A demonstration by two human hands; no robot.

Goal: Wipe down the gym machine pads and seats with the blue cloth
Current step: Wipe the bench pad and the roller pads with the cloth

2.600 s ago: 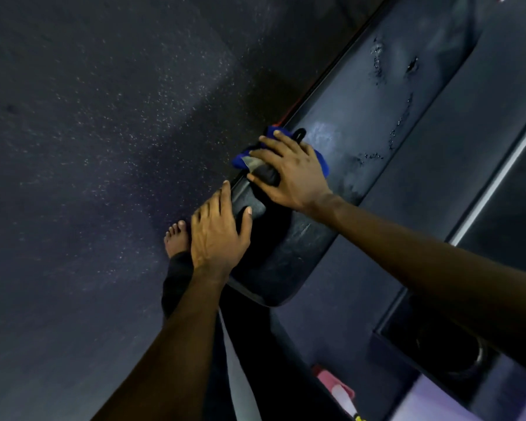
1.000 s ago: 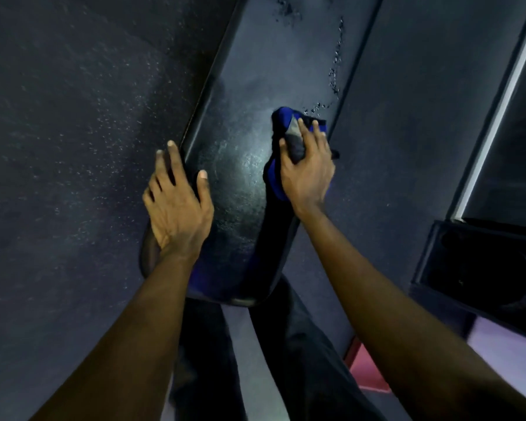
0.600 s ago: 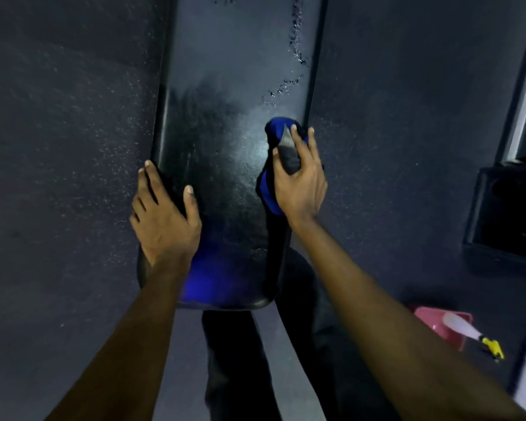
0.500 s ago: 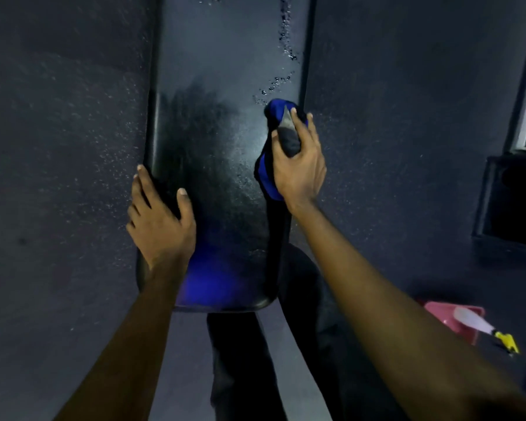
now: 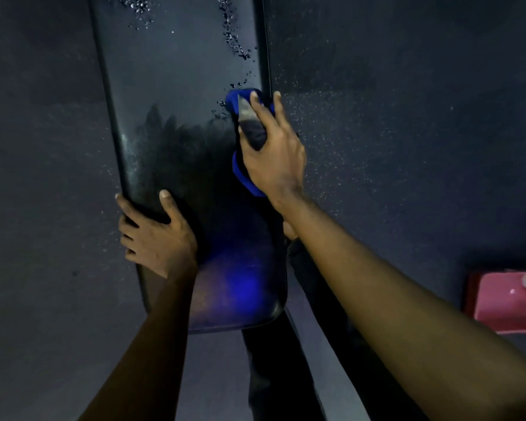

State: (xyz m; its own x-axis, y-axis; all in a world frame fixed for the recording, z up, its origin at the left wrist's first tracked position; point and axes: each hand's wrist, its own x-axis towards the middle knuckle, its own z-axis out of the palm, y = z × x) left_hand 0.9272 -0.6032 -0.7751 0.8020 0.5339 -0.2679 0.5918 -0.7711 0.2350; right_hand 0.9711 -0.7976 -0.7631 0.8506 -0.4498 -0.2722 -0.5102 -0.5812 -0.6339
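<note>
While the right hand (image 5: 274, 150) presses the blue cloth (image 5: 243, 177) on the right edge of the long black pad (image 5: 176, 86), its fingers bend round the cloth and hold it tight. The left hand (image 5: 155, 238) grips the pad's left edge, thumb on top and fingers curled round the side. Little water drops (image 5: 234, 41) sit on the pad just past the right hand's fingertips. A pink tub (image 5: 504, 302) rests on the dark floor (image 5: 407, 117), far out to the right of the right arm.
</note>
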